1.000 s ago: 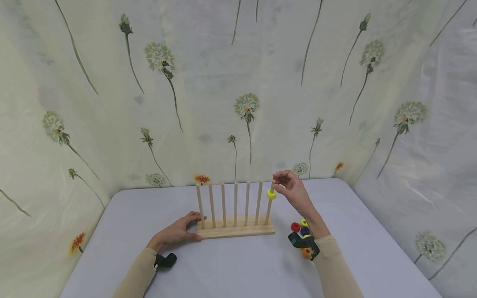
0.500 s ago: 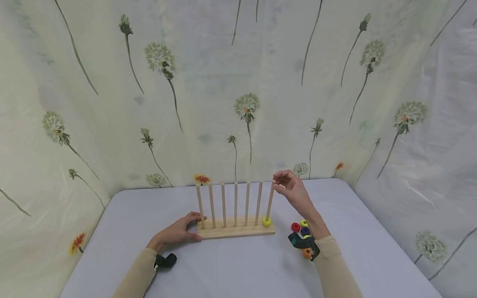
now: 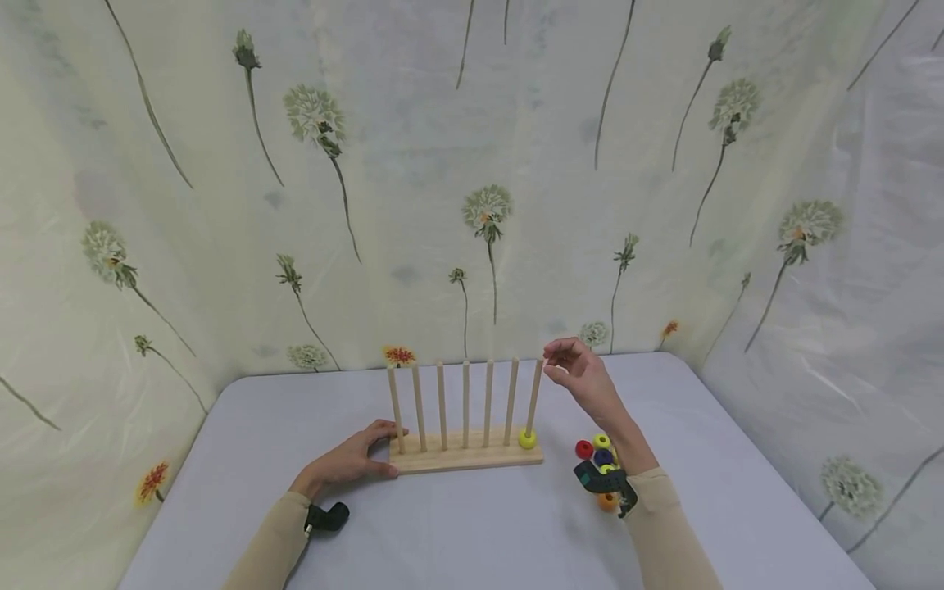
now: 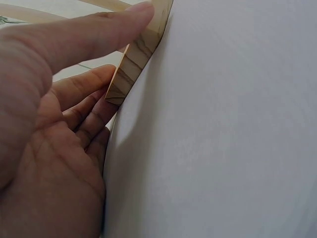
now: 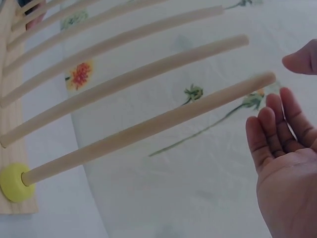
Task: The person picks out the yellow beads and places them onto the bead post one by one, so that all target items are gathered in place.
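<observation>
A wooden peg stand (image 3: 465, 460) with several upright dowels stands mid-table. My left hand (image 3: 348, 459) grips the left end of its base, thumb at the front edge and fingers behind; the left wrist view shows the base's end grain (image 4: 130, 69) between them. One yellow bead (image 3: 527, 439) sits at the foot of the rightmost dowel (image 5: 148, 130), threaded over it. Beside that dowel's top is my right hand (image 3: 586, 382), fingers slightly bent and thumb apart. In the right wrist view nothing lies between its fingers (image 5: 257, 136) and thumb.
Loose beads lie right of the stand, under my right forearm: a red bead (image 3: 584, 449), a dark blue bead (image 3: 603, 457), an orange bead (image 3: 608, 501) and yellow ones, partly hidden by the wrist camera (image 3: 601, 478). Behind the white table (image 3: 457, 533) hangs a flower-printed curtain (image 3: 413, 205).
The yellow bead has dropped from near the top of the rightmost dowel to the base. My right hand has shifted very slightly right; the left hand keeps its hold.
</observation>
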